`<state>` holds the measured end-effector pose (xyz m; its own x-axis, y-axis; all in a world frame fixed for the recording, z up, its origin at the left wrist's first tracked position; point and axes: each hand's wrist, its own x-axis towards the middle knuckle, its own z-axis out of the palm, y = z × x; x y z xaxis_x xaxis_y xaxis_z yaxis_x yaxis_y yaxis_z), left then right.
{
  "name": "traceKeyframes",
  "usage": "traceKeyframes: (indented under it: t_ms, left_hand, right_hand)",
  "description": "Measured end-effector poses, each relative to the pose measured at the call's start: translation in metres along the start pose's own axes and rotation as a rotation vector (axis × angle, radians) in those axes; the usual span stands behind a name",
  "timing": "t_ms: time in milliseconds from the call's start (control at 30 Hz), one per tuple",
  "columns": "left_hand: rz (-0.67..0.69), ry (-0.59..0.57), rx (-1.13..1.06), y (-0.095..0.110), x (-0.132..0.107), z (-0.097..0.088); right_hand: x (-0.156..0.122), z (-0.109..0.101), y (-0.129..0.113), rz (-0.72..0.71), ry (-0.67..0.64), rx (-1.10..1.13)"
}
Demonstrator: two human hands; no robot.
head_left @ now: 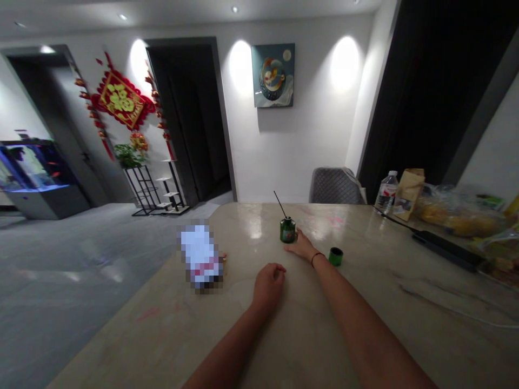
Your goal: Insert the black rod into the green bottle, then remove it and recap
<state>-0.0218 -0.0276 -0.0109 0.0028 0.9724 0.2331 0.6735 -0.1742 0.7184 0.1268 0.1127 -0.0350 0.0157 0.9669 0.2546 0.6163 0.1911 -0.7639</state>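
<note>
A dark green glass reed diffuser bottle [287, 232] stands upright on the table, one thin black reed leaning left out of its neck. My right hand [302, 246] is at the bottle's lower right side, thumb in front and fingers behind, partly hidden by the glass. Just right of my right wrist sits a short green cylindrical cap [335, 256] with a dark open top. Nearer to me, my left hand [270, 283] rests on the tabletop, its fingers curled in loosely with nothing visible in them.
The glossy beige table [162, 324] carries a pixelated white object [200, 254] on the left. Toward the right are a water bottle [388, 192], a paper bag [409, 192], plastic food bags [458, 213], a black oblong device [450, 249] and a cable. A grey chair [334, 185] stands behind.
</note>
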Motion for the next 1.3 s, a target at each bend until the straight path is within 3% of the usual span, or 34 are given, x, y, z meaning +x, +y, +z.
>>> traceKeyframes:
  t_ms: [100, 200, 300, 433, 567, 700, 867, 1000, 1100, 1300]
  left_hand:
    - [0.0, -0.013, -0.015, 0.001, -0.001, -0.001]
    - [-0.018, 0.01, -0.09, 0.002, -0.001, -0.001]
    - [-0.056, 0.055, -0.097, 0.002, -0.001, -0.001]
    - [-0.012, 0.077, 0.118, 0.007, -0.001, 0.0]
    - [-0.005, 0.01, 0.431, 0.011, -0.002, 0.0]
    - [0.023, -0.057, 0.565, 0.013, -0.003, 0.0]
    - [0.048, -0.097, 0.479, 0.015, -0.004, -0.002]
    - [0.096, -0.127, 0.449, 0.015, -0.005, -0.001]
    - [0.117, -0.124, 0.419, 0.014, -0.007, 0.001]
    - [0.065, -0.062, 0.221, 0.009, -0.006, 0.0]
  right_hand:
    - [-0.011, 0.0, -0.005, 0.044, -0.038, 0.008]
    - [-0.023, -0.001, -0.012, -0.043, 0.016, -0.053]
    - [-0.035, -0.005, -0.016, -0.043, 0.055, -0.037]
    - [-0.06, -0.022, -0.019, -0.073, -0.06, -0.006]
    - [-0.093, -0.051, -0.02, -0.242, -0.166, -0.24]
    - [-0.116, -0.078, -0.019, -0.217, -0.17, -0.412]
    - [-0.13, -0.092, -0.014, -0.176, -0.248, -0.527]
    - [-0.136, -0.086, -0.015, -0.279, -0.287, -0.707]
    - [-0.135, -0.081, -0.021, -0.28, -0.297, -0.812]
    - [-0.123, -0.082, -0.027, -0.305, -0.325, -0.827]
